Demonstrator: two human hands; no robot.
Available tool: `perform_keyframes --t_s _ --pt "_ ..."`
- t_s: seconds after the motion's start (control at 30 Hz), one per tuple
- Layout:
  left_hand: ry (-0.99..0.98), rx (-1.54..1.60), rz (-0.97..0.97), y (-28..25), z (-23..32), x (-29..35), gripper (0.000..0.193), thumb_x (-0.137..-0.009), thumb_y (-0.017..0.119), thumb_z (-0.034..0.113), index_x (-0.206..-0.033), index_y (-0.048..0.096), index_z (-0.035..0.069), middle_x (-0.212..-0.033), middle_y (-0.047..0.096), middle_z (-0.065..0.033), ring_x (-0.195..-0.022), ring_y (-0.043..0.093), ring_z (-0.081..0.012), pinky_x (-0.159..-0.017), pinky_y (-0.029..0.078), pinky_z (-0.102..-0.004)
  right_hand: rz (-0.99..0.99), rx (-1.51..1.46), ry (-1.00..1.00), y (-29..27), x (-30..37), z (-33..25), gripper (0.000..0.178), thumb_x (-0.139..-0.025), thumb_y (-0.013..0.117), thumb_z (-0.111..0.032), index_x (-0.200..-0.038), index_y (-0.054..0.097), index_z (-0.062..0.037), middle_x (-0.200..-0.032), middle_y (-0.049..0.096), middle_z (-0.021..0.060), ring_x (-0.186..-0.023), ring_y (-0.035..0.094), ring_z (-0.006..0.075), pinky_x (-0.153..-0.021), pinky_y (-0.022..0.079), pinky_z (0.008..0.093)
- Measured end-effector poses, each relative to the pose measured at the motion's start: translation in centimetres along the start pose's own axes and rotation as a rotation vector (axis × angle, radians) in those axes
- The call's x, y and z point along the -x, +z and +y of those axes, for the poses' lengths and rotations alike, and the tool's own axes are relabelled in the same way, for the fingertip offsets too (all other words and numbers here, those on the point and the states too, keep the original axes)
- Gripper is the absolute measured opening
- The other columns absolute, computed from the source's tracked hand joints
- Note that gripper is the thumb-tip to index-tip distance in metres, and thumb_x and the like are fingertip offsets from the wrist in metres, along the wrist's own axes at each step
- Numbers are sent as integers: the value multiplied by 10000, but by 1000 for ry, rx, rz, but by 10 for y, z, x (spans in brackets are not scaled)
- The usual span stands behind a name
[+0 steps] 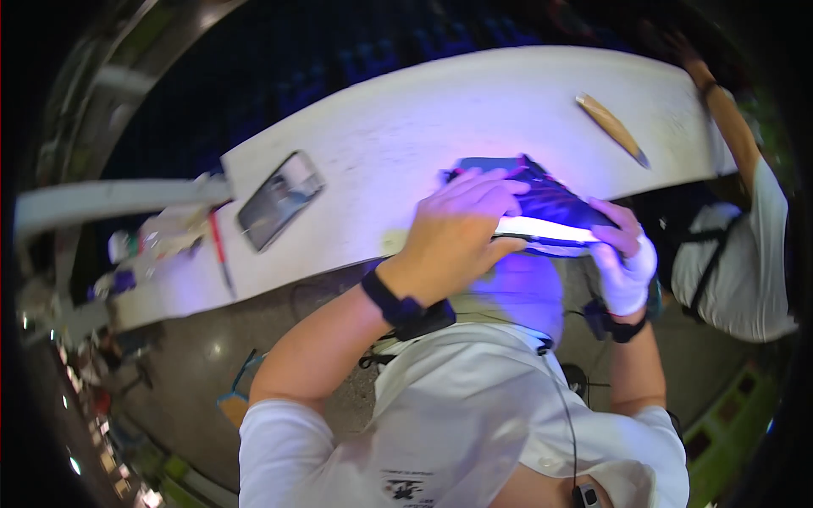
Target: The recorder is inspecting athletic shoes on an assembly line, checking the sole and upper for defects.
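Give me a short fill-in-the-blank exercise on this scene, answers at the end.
The left hand and right hand both touch a dark item that has a bright ____ band along its near side.
A pale covering wraps part of the person's ____ hand.
The phone lies toward the ____ end of the table in the picture.
The slim tool beside the phone has a ____ upper part.

Missing words: white; right; left; red.

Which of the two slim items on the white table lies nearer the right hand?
The tan one, beyond the right hand; the red one lies far left, past the phone.
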State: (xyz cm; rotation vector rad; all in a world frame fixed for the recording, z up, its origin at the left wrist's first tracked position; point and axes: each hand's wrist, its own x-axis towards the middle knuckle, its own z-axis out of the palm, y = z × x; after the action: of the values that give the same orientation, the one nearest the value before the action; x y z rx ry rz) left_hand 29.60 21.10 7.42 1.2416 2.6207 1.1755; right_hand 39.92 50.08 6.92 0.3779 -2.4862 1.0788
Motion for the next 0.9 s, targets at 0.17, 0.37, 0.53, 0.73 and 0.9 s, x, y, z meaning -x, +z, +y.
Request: perform_keyframes --t_s 0.17,0.37,0.53,0.73,0.9 --pt "-289 379 -92 -41 -31 27 725 -756 928 150 -1424 651 94 -1552 573 -136 -1504 463 -300 -1257 362 -434 -79 52 499 -2 -31 18 336 -919 617 -123 -1180 763 30 -891 757 136 -792 735 178 -732 570 311" --pt "41 319 298 -113 11 7 925 -621 1013 160 -1458 630 59 -1408 673 -137 -1298 639 -271 -1140 476 -383 -73 -654 519 69 -74 -7 790 -1060 498 -648 -1340 642 76 -1239 699 130 -1154 652 210 -1045 486 370" --pt "-82 176 201 -114 50 -15 819 -611 1033 248 -1330 689 63 -1227 729 -108 -1123 712 -237 -1009 557 -364 -22 -794 -83 49 -140 -73 549 -1027 638 -420 -1351 646 23 -1252 648 114 -1166 612 217 -1084 443 368" --pt "-333 214 -23 -130 43 -14 797 -630 1041 246 -1311 683 37 -1127 761 -61 -1028 724 -150 -971 564 -319 -133 -920 -10 66 -162 -87 287 -966 675 -240 -1126 714 -4 -1206 639 126 -1054 628 184 -967 488 329" --pt "-551 382 1 -138 35 -7 667 -701 978 108 -1286 677 0 -1090 746 -47 -972 724 -127 -888 581 -294 106 -1840 553 88 -171 -83 264 -978 618 -282 -1015 684 -29 -946 654 85 -821 663 201 -809 592 339"
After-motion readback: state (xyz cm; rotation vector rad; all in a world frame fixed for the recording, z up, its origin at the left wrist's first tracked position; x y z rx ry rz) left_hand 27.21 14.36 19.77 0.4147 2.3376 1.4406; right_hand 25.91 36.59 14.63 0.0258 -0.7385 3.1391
